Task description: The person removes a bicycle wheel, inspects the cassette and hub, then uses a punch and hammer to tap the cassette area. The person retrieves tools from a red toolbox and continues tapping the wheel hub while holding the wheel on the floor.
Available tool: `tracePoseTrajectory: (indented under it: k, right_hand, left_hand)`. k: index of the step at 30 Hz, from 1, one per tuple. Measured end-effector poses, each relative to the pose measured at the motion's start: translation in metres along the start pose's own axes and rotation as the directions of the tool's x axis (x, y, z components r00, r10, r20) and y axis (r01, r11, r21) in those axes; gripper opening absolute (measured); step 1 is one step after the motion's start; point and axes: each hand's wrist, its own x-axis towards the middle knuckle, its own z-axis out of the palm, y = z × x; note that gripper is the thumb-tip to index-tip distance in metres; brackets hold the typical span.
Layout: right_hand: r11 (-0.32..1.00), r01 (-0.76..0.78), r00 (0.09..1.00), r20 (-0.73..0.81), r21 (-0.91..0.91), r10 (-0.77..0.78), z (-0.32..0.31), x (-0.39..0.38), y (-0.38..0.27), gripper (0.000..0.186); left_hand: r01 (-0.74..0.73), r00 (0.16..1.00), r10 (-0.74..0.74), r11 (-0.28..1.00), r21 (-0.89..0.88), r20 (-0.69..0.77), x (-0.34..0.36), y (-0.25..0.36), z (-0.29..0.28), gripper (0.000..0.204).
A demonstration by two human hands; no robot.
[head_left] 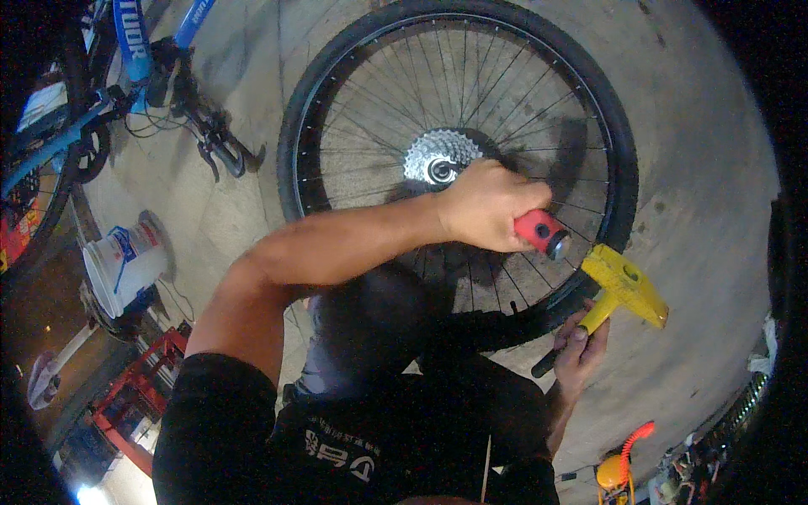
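A bicycle wheel (pixel 624 143) with a black tyre lies flat on the floor before me. At its hub is a silver cassette (pixel 429 151) with a dark round centre. My left hand (pixel 488 206) reaches across the wheel, fingers wrapped round a red-handled tool (pixel 532 225) whose black end with a shiny cap sticks out to the right. The hand covers the rest of this tool near the cassette, so I cannot tell whether it touches the hub. Beside the tyre's lower right, my right hand (pixel 581 347) grips a yellow hammer (pixel 621 282) by its handle, head raised past the fingers.
At the upper left stands a blue bicycle (pixel 130 42) with its handlebar and brake lever (pixel 220 143) low near the floor. A white bucket (pixel 126 269) and a red metal frame (pixel 126 404) are on the left. An orange coiled hose (pixel 635 442) lies lower right.
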Motion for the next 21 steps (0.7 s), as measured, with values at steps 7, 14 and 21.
tracePoseTrajectory:
  k: [7, 14, 21]
  right_hand:
    - [0.998, -0.018, 0.997, -0.071, -0.058, 0.014, 0.014, 0.004, -0.009, 0.046]
    - [0.999, -0.032, 0.996, -0.084, -0.002, 0.032, 0.036, 0.022, -0.062, 0.049]
    - [0.998, -0.019, 0.995, -0.099, 0.065, 0.025, 0.047, 0.026, -0.078, 0.051]
  left_hand:
    - [0.162, 0.980, -0.176, 0.976, -0.144, -0.089, 0.024, -0.012, -0.029, 0.043]
    - [0.171, 0.972, -0.178, 0.984, -0.060, -0.155, 0.029, -0.023, -0.039, 0.042]
    - [0.162, 0.983, -0.185, 0.871, -0.464, -0.004, 0.027, -0.027, -0.064, 0.024]
